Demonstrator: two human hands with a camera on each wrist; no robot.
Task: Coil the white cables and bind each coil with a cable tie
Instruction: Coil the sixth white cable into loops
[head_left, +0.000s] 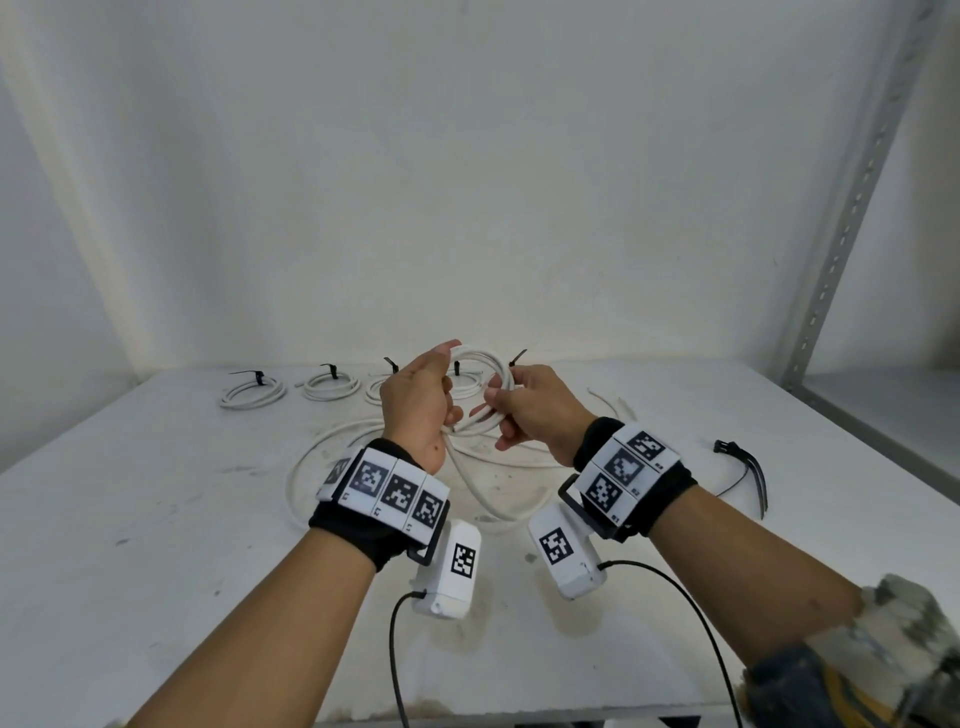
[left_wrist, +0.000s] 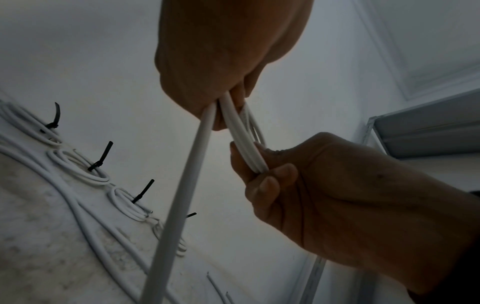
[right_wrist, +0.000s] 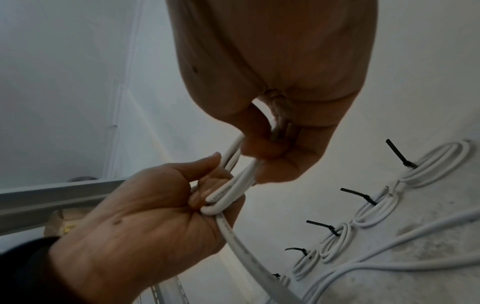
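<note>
Gripping one cable coil (head_left: 480, 387): left hand (head_left: 415, 402), right hand (head_left: 535, 410), both closed on it. Risk: loops springing loose; ties (head_left: 740, 465) lie at 3 o'clock.

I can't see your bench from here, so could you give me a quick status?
Left hand and right hand both grip the half-wound coil. Tail trails onto table. Spare ties lie right. Nothing blocking.

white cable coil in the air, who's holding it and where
Both hands hold the white cable coil: the left hand grips its left side, the right hand pinches the bundled loops on its right side.
</note>
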